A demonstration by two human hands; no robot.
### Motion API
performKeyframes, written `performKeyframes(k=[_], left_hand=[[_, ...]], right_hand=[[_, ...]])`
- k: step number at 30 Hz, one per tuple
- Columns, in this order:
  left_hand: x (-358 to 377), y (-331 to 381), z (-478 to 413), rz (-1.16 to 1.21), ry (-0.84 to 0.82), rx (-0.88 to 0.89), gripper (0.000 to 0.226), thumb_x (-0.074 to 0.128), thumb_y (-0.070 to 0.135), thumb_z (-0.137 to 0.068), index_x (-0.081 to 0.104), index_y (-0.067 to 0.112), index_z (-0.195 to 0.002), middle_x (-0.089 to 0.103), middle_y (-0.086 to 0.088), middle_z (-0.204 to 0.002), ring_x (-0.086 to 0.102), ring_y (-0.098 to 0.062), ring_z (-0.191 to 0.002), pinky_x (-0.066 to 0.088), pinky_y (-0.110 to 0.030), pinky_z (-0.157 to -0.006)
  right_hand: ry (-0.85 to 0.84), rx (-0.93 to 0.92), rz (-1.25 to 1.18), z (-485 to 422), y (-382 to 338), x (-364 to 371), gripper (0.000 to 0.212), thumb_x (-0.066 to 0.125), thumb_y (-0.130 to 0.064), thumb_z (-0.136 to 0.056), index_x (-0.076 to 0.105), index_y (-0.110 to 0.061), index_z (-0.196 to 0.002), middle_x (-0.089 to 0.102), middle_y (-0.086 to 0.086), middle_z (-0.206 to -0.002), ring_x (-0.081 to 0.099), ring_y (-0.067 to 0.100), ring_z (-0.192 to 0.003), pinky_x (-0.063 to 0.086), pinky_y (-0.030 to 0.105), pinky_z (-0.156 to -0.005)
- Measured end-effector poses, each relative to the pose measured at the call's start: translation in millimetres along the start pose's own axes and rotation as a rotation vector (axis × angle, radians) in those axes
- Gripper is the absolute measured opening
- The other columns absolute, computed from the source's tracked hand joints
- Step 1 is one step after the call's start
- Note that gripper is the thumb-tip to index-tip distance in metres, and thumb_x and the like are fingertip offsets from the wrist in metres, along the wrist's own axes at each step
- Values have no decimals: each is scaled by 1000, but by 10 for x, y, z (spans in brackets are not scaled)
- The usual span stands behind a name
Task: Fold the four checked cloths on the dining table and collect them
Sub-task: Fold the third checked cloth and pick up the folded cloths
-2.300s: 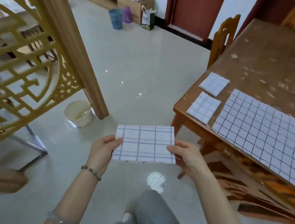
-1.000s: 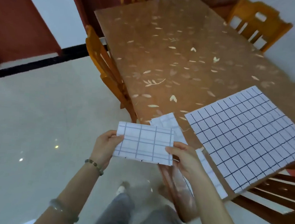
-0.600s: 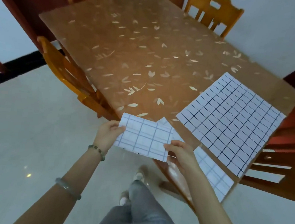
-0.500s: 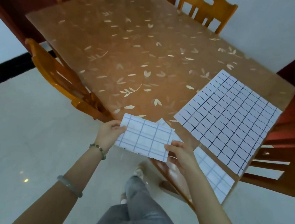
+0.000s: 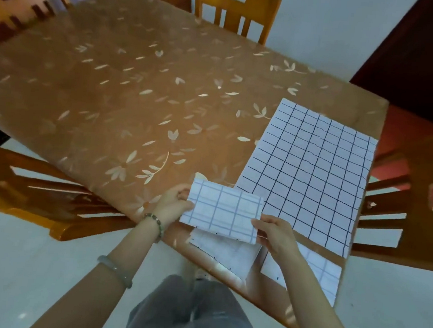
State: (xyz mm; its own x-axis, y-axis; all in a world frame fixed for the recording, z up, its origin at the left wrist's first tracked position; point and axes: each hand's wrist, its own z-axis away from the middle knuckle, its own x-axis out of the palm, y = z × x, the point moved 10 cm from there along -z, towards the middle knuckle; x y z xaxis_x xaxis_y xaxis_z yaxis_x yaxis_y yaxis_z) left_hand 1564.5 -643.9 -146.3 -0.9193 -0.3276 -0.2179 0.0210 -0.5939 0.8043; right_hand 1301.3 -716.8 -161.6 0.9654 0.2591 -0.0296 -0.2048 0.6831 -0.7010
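Held cloth (image 5: 223, 213), pinched by left hand (image 5: 172, 203) and right hand (image 5: 275, 235), had reached the dining table (image 5: 112, 91) above 2 folded cloths (image 5: 225, 252); 1 flat cloth (image 5: 310, 171) remained.

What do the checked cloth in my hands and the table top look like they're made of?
Held cloth: thin matte fabric, possibly cotton; it holds a flat fold. Table top: glossy leaf-patterned surface, perhaps vinyl or glass over wood; light glints near its edge.
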Motion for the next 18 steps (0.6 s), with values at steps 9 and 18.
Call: performKeyframes(k=[9, 18], left_hand=[[600, 283, -743, -141, -146, 48, 28, 67, -5, -76, 65, 12, -98, 63, 1, -81, 60, -16, -80, 46, -23, -69], [1076, 251, -1095, -409, -235, 36, 16, 69, 2, -79, 62, 15, -85, 61, 6, -80, 58, -16, -83, 45, -20, -65]], right_hand=[[285, 16, 6, -298, -7, -554, 14, 64, 8, -81, 58, 20, -86, 56, 13, -69, 60, 40, -65, 51, 26, -60], [508, 11, 235, -577, 155, -862, 21, 69, -2, -72, 59, 16, -76, 56, 33, -73, 56, 42, -65, 55, 43, -73]])
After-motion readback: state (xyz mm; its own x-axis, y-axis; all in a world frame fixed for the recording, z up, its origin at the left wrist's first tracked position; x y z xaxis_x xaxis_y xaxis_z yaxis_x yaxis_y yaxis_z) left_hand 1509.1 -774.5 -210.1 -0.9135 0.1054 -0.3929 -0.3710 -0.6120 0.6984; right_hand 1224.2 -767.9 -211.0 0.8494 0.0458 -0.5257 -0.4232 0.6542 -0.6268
